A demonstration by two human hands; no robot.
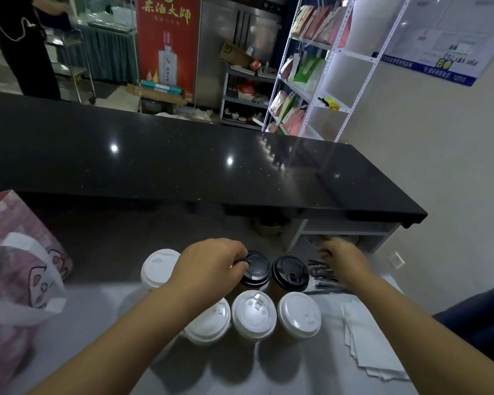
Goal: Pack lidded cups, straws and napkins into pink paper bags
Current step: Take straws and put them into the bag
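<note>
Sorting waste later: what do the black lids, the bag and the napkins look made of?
Black lids: probably moulded plastic, with a slight sheen and raised sip flap. Pink bag: matte printed paper, creased at its folds. Napkins: thin white paper, soft layered edges, no gloss.

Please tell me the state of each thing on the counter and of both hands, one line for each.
Left hand: fingers closed on the rim of the left black-lidded cup.
Right hand: reaching over the wrapped straws; grip unclear.
Right black-lidded cup: upright, lid on, untouched.
Four white-lidded cups: upright, lids on.
Napkins: loose flat stack.
Pink paper bag: standing at the left; contents not visible.
</note>
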